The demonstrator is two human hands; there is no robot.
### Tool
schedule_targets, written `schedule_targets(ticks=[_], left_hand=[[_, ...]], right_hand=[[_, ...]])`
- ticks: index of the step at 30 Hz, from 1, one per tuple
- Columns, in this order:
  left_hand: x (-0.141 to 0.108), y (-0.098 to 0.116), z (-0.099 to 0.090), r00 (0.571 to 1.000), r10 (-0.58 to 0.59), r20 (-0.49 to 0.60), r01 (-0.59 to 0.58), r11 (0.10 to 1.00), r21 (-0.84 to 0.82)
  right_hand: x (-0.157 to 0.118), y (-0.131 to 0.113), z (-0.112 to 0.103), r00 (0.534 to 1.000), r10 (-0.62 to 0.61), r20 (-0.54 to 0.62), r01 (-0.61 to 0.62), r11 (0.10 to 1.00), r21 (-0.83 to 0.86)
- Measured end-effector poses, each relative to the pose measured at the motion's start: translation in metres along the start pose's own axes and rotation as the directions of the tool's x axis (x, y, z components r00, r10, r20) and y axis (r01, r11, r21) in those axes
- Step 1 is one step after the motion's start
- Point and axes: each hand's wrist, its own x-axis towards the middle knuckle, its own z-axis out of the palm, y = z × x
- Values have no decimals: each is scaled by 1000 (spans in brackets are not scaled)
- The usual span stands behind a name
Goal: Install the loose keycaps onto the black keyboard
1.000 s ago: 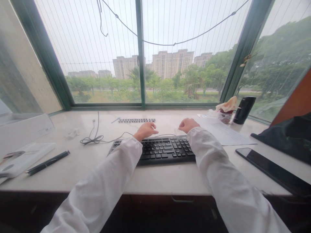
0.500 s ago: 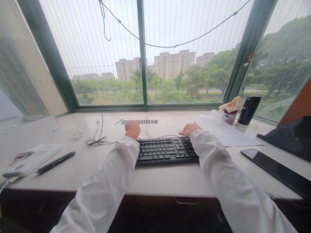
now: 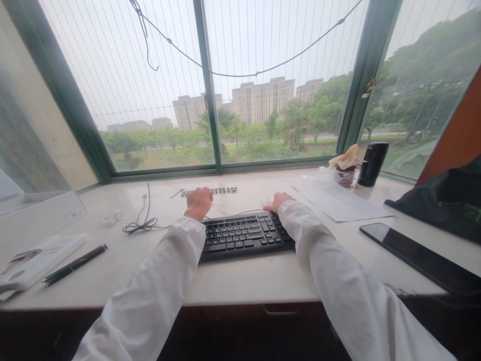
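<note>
A black keyboard (image 3: 240,233) lies on the white countertop in front of me, its cable running behind it. My left hand (image 3: 199,201) is closed just beyond the keyboard's far left corner, fingers curled out of sight. Behind that hand are two rows of small dark pieces (image 3: 226,190), perhaps keycaps, partly covered by it. My right hand (image 3: 280,200) is over the keyboard's far right corner, fingers bent together and pointing left. A faint clear or whitish item (image 3: 266,201) lies by its fingertips. What either hand holds is hidden.
Left: coiled cable (image 3: 141,225), pen (image 3: 75,264), white flat device (image 3: 47,260), white box (image 3: 41,213). Right: paper sheets (image 3: 341,200), black phone (image 3: 413,255), black cylinder (image 3: 373,164), cup with tissue (image 3: 344,173), dark cloth (image 3: 447,200). Windows rise behind the counter.
The camera view has shifted, so most things sit further left. My left hand has turned slightly and stays closed; my right hand keeps its place by the keyboard's far right corner.
</note>
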Motion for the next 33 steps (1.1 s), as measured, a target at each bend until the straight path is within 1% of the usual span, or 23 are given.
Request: schedule_targets(ticks=[2, 4, 6, 8, 10, 14, 18, 22, 26, 30, 33], left_hand=[[8, 0, 5, 999, 36, 3, -36, 999, -21], [21, 3, 13, 993, 90, 76, -87, 995, -48], [37, 8, 23, 979, 143, 142, -134, 988, -76], [56, 17, 33, 966, 189, 175, -174, 980, -97], [76, 26, 44, 960, 216, 180, -200, 974, -103], [112, 43, 65, 956, 235, 173, -225, 971, -75], [136, 54, 81, 944, 269, 189, -267, 963, -38], [149, 59, 90, 932, 296, 211, -302, 953, -1], [154, 60, 94, 924, 314, 218, -327, 944, 30], [152, 60, 93, 921, 322, 219, -339, 940, 44], [146, 61, 87, 925, 322, 201, -338, 940, 49]], right_hand=[[0, -3, 1, 999, 23, 27, -22, 1000, -10], [0, -4, 0, 999, 27, 40, -27, 1000, -8], [0, -5, -1, 999, 22, 27, -22, 1000, -7], [-2, -6, -2, 1000, 10, 1, -10, 1000, -9], [-4, -8, -3, 1000, 1, -30, -1, 1000, -13], [-9, -13, -5, 995, -13, -96, 11, 1000, -22], [-11, -16, -6, 992, -33, -122, 30, 999, -27], [-13, -19, -6, 990, -53, -127, 49, 998, -39], [-16, -22, -6, 990, -74, -123, 68, 996, -51], [-17, -24, -7, 987, -90, -133, 83, 995, -53], [-15, -22, -8, 983, -86, -165, 79, 996, -48]])
